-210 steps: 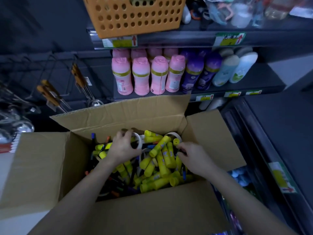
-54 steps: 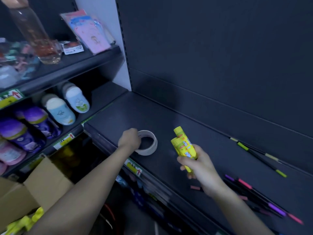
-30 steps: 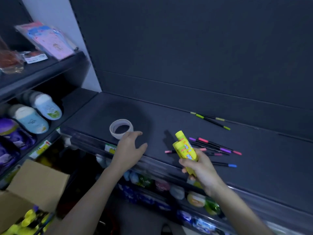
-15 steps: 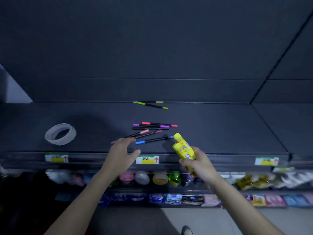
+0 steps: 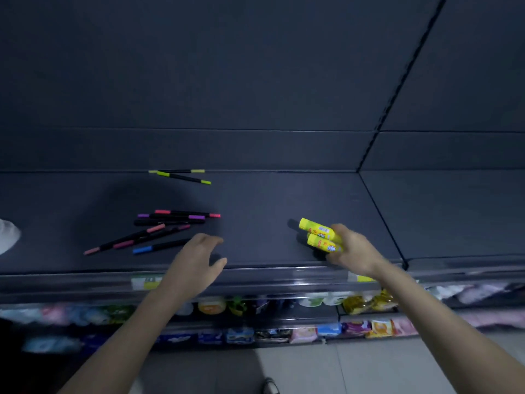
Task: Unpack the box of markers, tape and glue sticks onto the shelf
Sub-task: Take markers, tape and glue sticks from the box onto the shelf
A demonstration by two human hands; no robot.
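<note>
Spanning the whole width of the view, a dark shelf (image 5: 270, 200) carries the unpacked goods in front of a plain dark back panel (image 5: 255, 81). Below it, toward 6 o'clock, lower shelves (image 5: 284, 319) hold blurred, colourful packets.

The left hand (image 5: 199, 260) hovers over the shelf's front edge just below centre, fingers loosely spread and holding nothing. At 3 o'clock from it, the right hand (image 5: 355, 251) grips two yellow glue sticks (image 5: 319, 236), their caps pointing to about 10 o'clock, low over the shelf surface.

A loose cluster of markers (image 5: 164, 226) with pink, purple and blue caps lies flat on the shelf at 10 o'clock from the left hand, the nearest one just beside its fingers. Two yellow-tipped markers (image 5: 181, 176) lie against the back panel at 12 o'clock from the cluster. A white blurred object (image 5: 8, 236) is cut off at the 9 o'clock edge.
</note>
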